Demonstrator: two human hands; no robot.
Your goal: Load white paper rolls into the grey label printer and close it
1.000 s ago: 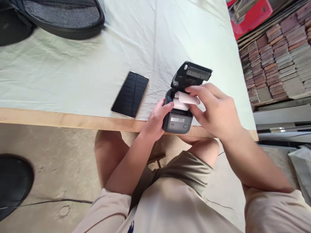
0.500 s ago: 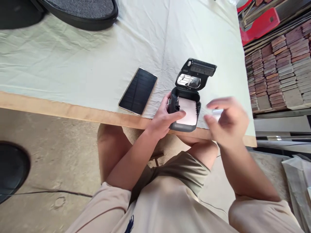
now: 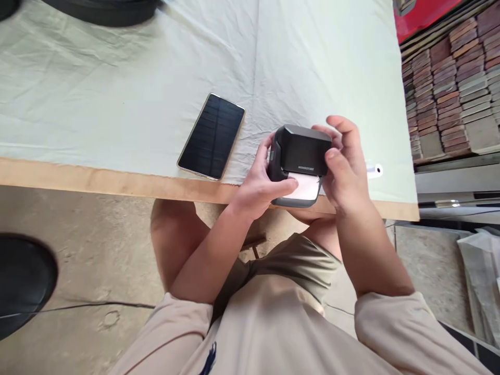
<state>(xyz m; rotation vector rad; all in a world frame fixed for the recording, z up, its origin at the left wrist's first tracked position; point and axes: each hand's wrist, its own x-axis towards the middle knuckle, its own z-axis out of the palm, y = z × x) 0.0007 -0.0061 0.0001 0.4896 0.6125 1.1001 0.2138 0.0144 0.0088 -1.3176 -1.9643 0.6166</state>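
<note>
The person wears a beige short-sleeved shirt (image 3: 273, 333) with a small dark blue mark low on its front, and olive-green shorts (image 3: 285, 260). Both forearms are bare below the loose sleeves, and the knees are bare too.

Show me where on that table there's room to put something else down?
The pale cloth left of the phone and beyond the printer lies bare. It's crowded at the near edge, where the left hand and right hand hold the printer, with a small roll beside.

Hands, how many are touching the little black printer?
2. The left hand grips the printer on its left side; the right hand presses its lid from the right.
</note>
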